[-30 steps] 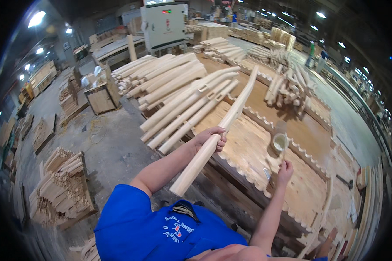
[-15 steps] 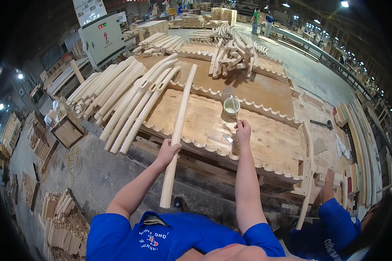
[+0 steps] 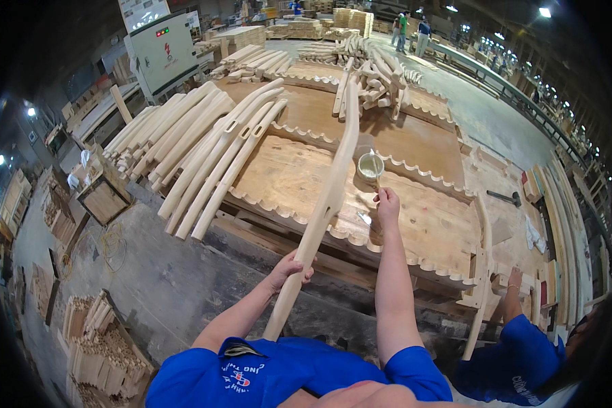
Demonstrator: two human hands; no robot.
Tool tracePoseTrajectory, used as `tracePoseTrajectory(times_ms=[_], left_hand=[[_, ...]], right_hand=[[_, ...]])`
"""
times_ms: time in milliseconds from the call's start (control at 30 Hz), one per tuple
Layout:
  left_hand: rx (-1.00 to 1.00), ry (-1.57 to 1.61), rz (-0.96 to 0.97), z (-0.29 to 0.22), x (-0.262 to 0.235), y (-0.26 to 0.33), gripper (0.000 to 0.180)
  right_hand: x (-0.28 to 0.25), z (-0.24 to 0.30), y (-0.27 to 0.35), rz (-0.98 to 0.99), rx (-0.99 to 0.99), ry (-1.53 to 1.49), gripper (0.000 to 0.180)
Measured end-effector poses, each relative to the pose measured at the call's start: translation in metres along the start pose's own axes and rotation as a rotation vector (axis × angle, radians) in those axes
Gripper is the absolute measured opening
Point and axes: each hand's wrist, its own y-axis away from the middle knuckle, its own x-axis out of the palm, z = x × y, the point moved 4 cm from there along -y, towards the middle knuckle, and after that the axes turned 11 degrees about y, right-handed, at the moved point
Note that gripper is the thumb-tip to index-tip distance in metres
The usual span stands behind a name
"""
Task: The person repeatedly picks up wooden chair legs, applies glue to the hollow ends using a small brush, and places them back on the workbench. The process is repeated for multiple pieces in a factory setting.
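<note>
One long curved wooden chair leg lying slanted over scalloped tabletop, looking stiff, fairly heavy; gripping best near lower end. Left hand wrapping around it there. Right hand pinching thin brush above small glue cup.

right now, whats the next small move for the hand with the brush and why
Probably bring the brush across to the long curved wooden piece. The right hand holds a thin stick-like brush reaching to the small cup of pale liquid on the bench, while the left hand grips the piece lower down, angled over the bench beside the cup.
</note>
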Motion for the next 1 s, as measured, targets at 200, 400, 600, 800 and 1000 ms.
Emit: tracePoseTrajectory(times_ms=[200, 400, 600, 800, 1000], left_hand=[[-0.18, 0.237, -0.098, 0.006, 0.004, 0.014, 0.054], [-0.109, -0.352, -0.496, -0.006, 0.018, 0.029, 0.043], [-0.293, 0.116, -0.214, 0.021, -0.002, 0.016, 0.064], [-0.266, 0.202, -0.14, 0.035, -0.005, 0.009, 0.065], [-0.24, 0.236, -0.124, 0.04, -0.004, 0.009, 0.064]], right_hand=[[-0.001, 0.006, 0.007, -0.005, -0.079, -0.016, 0.02], [-0.005, 0.025, 0.008, -0.103, -0.137, -0.115, 0.018], [-0.002, 0.062, 0.026, 0.078, -0.262, -0.026, 0.018], [-0.014, 0.073, 0.058, 0.264, -0.227, 0.278, 0.021], [-0.009, 0.093, 0.066, 0.176, -0.227, 0.556, 0.019]])
